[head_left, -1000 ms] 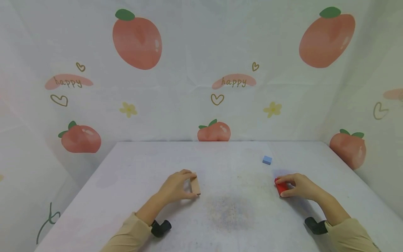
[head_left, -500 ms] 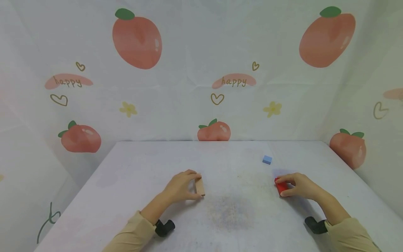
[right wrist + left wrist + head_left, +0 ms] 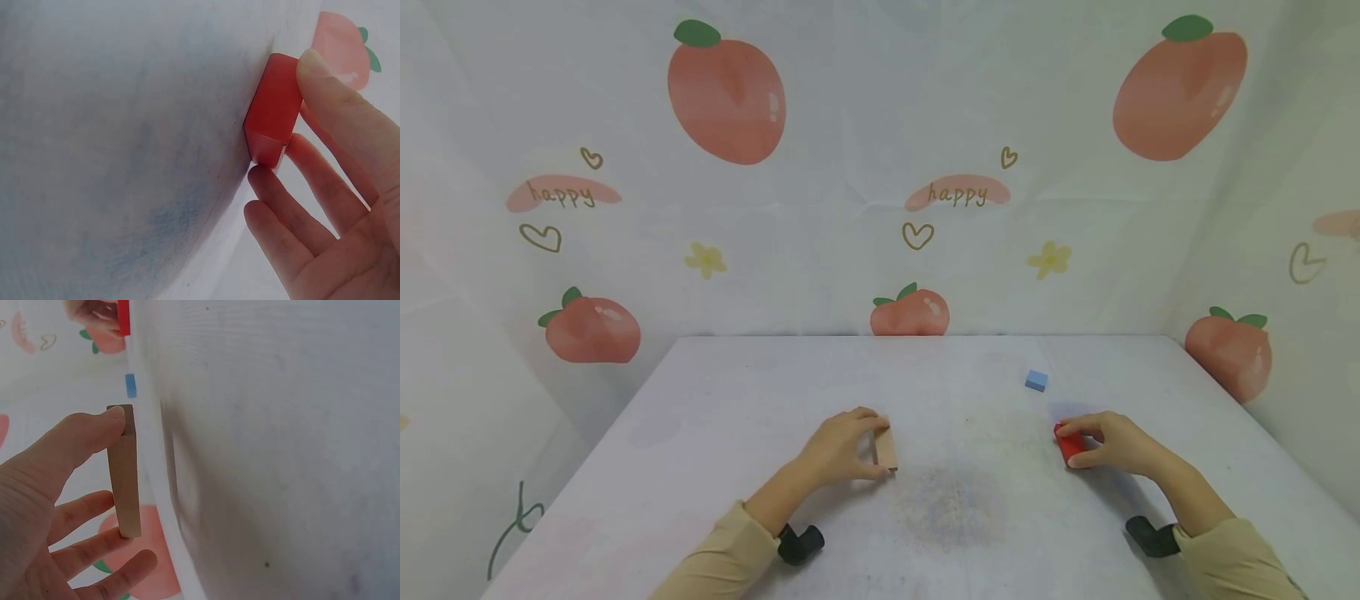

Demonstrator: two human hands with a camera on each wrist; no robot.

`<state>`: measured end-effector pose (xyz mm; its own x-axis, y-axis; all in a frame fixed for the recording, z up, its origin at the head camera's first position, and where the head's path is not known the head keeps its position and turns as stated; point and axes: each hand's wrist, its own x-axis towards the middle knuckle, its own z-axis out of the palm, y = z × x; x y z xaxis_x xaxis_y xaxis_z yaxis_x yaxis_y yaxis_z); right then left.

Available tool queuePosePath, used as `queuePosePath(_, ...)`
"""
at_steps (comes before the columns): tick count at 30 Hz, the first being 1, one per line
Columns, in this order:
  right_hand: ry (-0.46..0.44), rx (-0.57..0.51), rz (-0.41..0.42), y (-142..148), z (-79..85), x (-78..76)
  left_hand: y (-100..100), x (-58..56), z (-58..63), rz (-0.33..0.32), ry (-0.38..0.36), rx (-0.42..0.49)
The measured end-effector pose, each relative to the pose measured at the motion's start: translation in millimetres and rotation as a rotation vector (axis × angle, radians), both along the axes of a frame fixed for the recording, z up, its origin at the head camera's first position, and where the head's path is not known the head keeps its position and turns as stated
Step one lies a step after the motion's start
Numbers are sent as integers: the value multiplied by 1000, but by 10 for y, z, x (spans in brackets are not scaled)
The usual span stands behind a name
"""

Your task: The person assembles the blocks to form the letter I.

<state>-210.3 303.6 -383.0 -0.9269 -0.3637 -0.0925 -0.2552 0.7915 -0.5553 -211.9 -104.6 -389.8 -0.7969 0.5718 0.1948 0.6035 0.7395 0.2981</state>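
My left hand pinches a flat wooden block by its two ends, thumb at the near end and fingers at the far end. In the left wrist view the wooden block is raised off the table, its shadow falling beside it. Over on the right, my right hand holds a red block between thumb and fingers. The right wrist view has the red block down against the table surface, the thumb on one end. A small blue block lies behind the red one, touched by neither hand.
The white table has a dark speckled stain near its middle front. A white curtain printed with peaches stands along the back and sides. Black wrist-worn devices hang under both forearms.
The left hand has moved to the right with the wooden block, toward the table's middle. The right hand, the red block and the blue block have stayed in place.
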Motion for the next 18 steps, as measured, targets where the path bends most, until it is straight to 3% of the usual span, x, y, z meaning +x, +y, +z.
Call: queuePosePath(18, 13, 7, 0, 0, -5, 8, 128, -2, 1, -25, -12, -34)
